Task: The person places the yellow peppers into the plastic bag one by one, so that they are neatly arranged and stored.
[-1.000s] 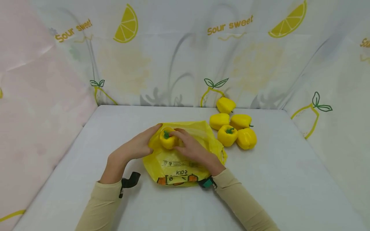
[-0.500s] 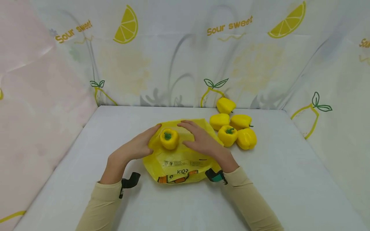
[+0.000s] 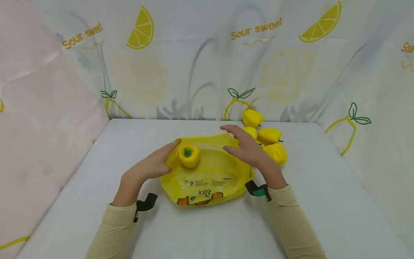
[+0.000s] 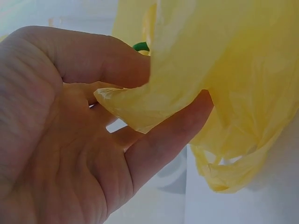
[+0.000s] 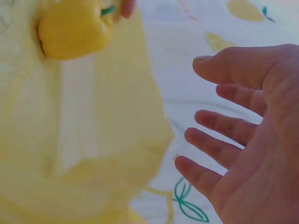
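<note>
A yellow plastic bag point(image 3: 213, 174) with printed pictures and letters lies spread on the table. One yellow bell pepper point(image 3: 192, 161), green stem up, rests at the bag's left part. Beside it, my left hand point(image 3: 150, 163) grips the bag's left edge; in the left wrist view the bag's film point(image 4: 224, 65) runs between thumb and fingers. My right hand point(image 3: 249, 149) is over the bag's right side with nothing in it, its fingers spread apart. It overlaps the near peppers of a group of several yellow bell peppers point(image 3: 270, 136) and partly hides them.
The white table point(image 3: 323, 201) ends at a printed fabric backdrop point(image 3: 194, 64) with lemon drawings. One bell pepper point(image 3: 252, 118) stands at the far edge, close to the backdrop. Fabric also hangs on the left and right sides.
My right hand has let go of the bell pepper at the bag's left and moved right toward the pepper group. The bag's right side has shifted and spread. My left hand stays in place.
</note>
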Motion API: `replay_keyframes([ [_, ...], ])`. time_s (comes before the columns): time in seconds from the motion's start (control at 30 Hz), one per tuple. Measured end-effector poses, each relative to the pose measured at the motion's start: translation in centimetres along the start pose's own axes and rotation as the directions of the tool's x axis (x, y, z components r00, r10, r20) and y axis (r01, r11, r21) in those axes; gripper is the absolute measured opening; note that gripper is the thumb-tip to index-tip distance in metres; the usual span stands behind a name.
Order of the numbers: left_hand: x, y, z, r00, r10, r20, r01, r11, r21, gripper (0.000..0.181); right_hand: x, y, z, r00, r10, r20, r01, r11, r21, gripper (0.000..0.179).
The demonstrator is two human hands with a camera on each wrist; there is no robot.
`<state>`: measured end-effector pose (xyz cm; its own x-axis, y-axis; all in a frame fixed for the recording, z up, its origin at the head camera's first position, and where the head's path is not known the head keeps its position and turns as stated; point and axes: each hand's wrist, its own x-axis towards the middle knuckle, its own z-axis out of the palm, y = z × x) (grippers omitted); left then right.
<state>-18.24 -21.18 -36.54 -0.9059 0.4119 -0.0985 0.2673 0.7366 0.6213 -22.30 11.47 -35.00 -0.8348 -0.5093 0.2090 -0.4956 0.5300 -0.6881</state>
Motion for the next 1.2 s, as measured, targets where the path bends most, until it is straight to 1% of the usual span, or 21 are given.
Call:
replay_keyframes([
  [0.17, 0.0, 0.0, 0.0, 1.000, -0.010, 0.004, 0.010, 1.000, 0.008, 0.093, -0.5, 1.1, -1.7, 0.997, 0.072, -0.033, -0.073, 0.997, -0.030, 0.062],
  [0.3, 0.1, 0.0, 0.0, 1.000, -0.009, 0.002, 0.009, 1.000, 0.007, 0.093, -1.2, 1.8, -2.9, 0.983, 0.183, -0.014, -0.184, 0.980, -0.077, 0.067],
  [0.4, 0.1, 0.0, 0.1, 1.000, -0.003, 0.002, 0.003, 1.000, 0.002, 0.093, -1.8, 2.3, -3.7, 0.963, 0.268, 0.005, -0.266, 0.957, -0.114, 0.068],
  [0.47, 0.1, 0.0, 0.1, 1.000, -0.008, 0.006, 0.008, 1.000, 0.000, 0.092, -2.1, 2.6, -4.2, 0.953, 0.302, 0.015, -0.296, 0.942, -0.159, 0.066],
  [0.53, 0.1, 0.0, 0.2, 1.000, -0.012, 0.010, 0.012, 1.000, 0.006, 0.091, -2.3, 3.0, -4.5, 0.939, 0.344, 0.024, -0.333, 0.921, -0.201, 0.063],
  [0.67, 0.0, 0.0, 0.1, 1.000, -0.008, 0.004, 0.008, 1.000, 0.022, 0.090, -2.7, 3.5, -4.8, 0.917, 0.395, 0.055, -0.362, 0.883, -0.298, 0.061],
  [0.73, 0.0, 0.0, 0.1, 1.000, -0.002, 0.000, 0.002, 1.000, 0.024, 0.091, -2.7, 3.7, -4.7, 0.909, 0.411, 0.065, -0.369, 0.869, -0.330, 0.059],
  [0.8, -0.1, -0.1, 0.1, 1.000, 0.005, -0.003, -0.005, 1.000, 0.021, 0.092, -2.7, 3.9, -4.5, 0.903, 0.423, 0.072, -0.376, 0.861, -0.342, 0.058],
  [0.87, -0.1, -0.1, 0.0, 1.000, 0.011, -0.004, -0.011, 1.000, 0.024, 0.092, -2.7, 4.0, -4.3, 0.899, 0.432, 0.071, -0.385, 0.857, -0.341, 0.056],
  [0.97, -0.1, 0.0, 0.0, 1.000, 0.006, -0.001, -0.006, 0.999, 0.031, 0.092, -2.6, 4.1, -4.1, 0.897, 0.436, 0.075, -0.391, 0.860, -0.327, 0.056],
  [1.2, -0.2, -0.1, 0.1, 1.000, 0.003, -0.005, -0.002, 1.000, 0.022, 0.092, -2.5, 4.4, -3.4, 0.916, 0.397, 0.064, -0.360, 0.881, -0.308, 0.054],
])
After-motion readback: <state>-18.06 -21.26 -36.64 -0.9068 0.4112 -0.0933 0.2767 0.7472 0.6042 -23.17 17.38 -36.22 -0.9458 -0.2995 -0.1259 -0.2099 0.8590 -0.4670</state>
